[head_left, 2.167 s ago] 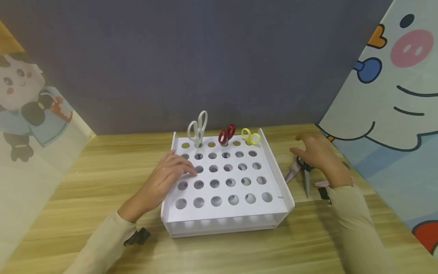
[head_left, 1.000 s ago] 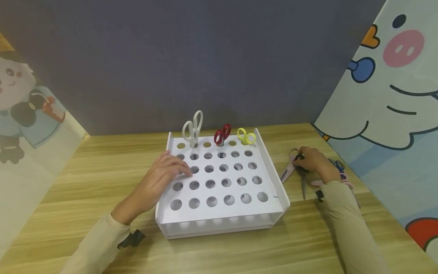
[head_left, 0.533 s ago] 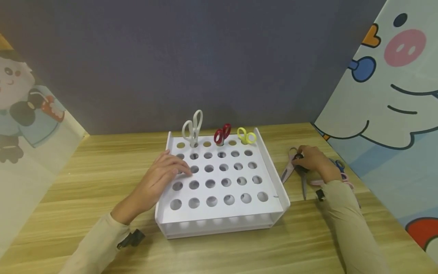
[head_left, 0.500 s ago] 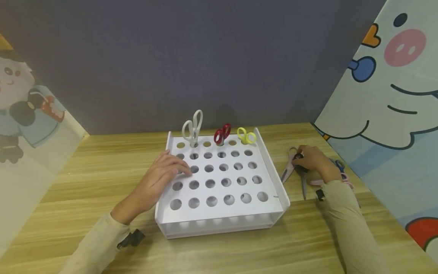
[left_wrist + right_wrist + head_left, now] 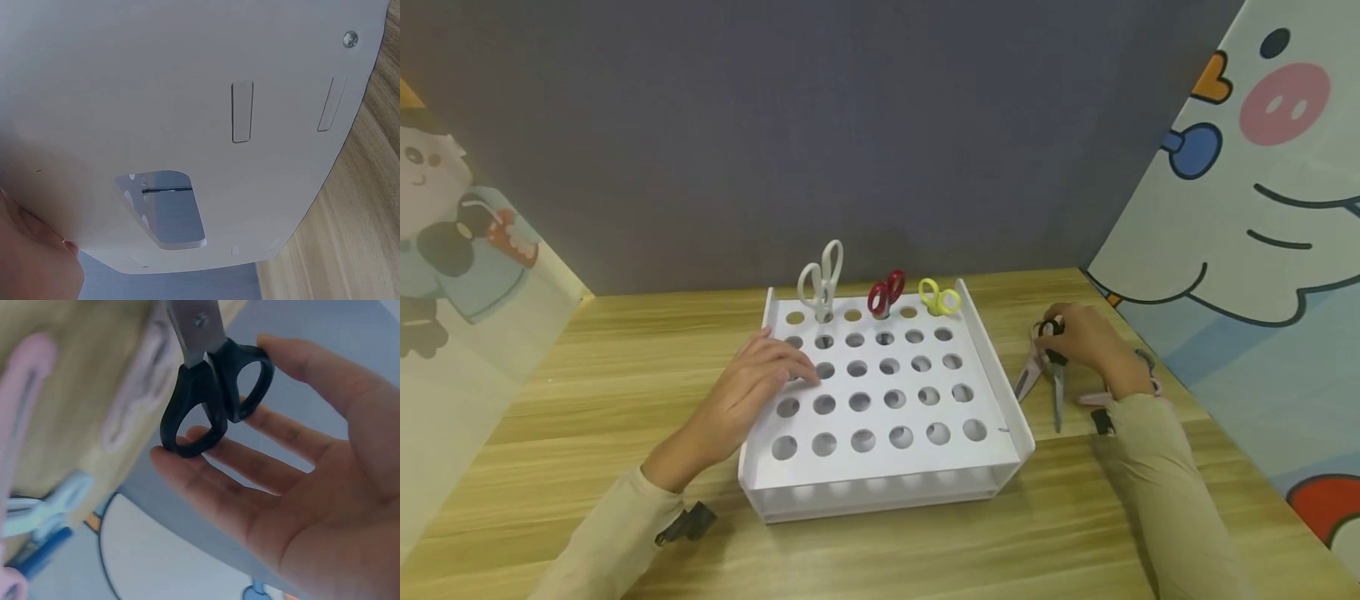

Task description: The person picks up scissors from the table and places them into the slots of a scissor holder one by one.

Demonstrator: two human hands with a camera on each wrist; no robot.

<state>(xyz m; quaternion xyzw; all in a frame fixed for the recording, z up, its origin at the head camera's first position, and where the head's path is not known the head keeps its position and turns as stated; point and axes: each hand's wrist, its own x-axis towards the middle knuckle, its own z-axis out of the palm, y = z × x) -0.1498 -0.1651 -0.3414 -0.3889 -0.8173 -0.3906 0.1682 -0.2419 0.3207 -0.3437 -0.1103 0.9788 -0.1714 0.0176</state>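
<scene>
My right hand (image 5: 1086,337) pinches the handle loops of black-handled scissors (image 5: 201,381) between thumb and fingers, right of the rack. The blades (image 5: 1058,396) point down towards the wooden table. Close beside them on the table lie pink scissors (image 5: 1028,373). My left hand (image 5: 752,398) rests with relaxed fingers on the left side of a white rack (image 5: 880,461) with rows of round holes. White scissors (image 5: 822,287), red scissors (image 5: 887,293) and yellow scissors (image 5: 940,298) stand handles up in its back row. The left wrist view shows mostly the rack's side panel (image 5: 281,156).
Another pink pair of scissors (image 5: 1093,399) and blue-handled scissors (image 5: 1145,358) lie under and behind my right forearm, partly hidden. A grey partition (image 5: 850,150) stands behind the table, with printed panels at the left and right (image 5: 1262,292).
My right hand came down onto the black-handled scissors, took hold of their loops, and has now raised the handles slightly. My left hand has stayed on the rack.
</scene>
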